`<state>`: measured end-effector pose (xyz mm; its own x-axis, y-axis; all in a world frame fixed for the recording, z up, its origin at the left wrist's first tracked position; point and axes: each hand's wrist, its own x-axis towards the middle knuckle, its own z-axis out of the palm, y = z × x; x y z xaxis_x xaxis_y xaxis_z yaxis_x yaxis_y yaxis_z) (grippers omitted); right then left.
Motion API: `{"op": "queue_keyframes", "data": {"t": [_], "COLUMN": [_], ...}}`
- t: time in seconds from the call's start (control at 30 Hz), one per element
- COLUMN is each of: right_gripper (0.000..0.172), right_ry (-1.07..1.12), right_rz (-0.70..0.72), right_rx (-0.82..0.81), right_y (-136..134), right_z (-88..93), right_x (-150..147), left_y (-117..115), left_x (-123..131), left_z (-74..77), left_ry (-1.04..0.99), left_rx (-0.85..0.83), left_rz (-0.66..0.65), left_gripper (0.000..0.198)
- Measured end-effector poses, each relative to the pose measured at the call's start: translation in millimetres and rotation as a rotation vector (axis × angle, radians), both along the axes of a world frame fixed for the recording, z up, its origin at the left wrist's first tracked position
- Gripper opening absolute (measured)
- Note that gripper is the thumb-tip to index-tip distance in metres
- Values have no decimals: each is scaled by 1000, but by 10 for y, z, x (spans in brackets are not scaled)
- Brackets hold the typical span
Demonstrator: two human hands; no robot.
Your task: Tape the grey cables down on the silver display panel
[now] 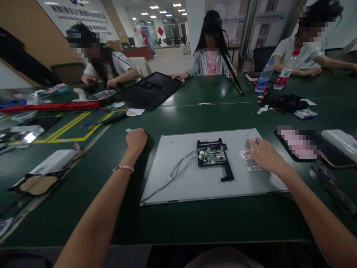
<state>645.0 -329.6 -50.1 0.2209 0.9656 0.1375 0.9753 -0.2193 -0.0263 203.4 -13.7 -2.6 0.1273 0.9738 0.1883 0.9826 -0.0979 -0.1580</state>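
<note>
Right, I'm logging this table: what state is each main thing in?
White panel: lying flat
Circuit board: exposed, atop the panel
Black bracket: lying on the panel
Grey cables: strung loosely across the panel
Left hand: closed, off the panel
Right hand: open, fingers by the panel's labels
Blue-capped bottle: standing, capped
Red-capped bottle: standing, capped

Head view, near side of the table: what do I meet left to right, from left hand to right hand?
Left hand → grey cables → circuit board → right hand. The last three are over the white panel.
</note>
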Motion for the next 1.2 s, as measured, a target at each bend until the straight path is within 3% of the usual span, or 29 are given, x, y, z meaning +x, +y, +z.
{"op": "queue_keyframes", "data": {"t": [0.43, 0.67, 0.93, 1.07, 1.2], "right_gripper": [54, 55, 56, 57, 57], "right_ry": [15, 2, -6, 1, -1], "right_rz": [-4, -16, -9, -11, -15], "right_rx": [-20, -36, -41, -64, -67], "right_y": [-5, 4, 5, 11, 12], "right_z": [8, 19, -16, -7, 20], "right_x": [1, -23, -10, 1, -14], "left_y": [-242, -465, -1079, -1430, -1649], "left_x": [-102, 15, 506, 846, 1019], "left_z": [74, 164, 420, 355, 217], "left_ry": [-269, -304, -346, -357, -365], "left_rx": [71, 23, -13, -117, -151], "left_rz": [-45, -115, -341, -509, -617], "left_gripper": [35, 32, 29, 30, 27]}}
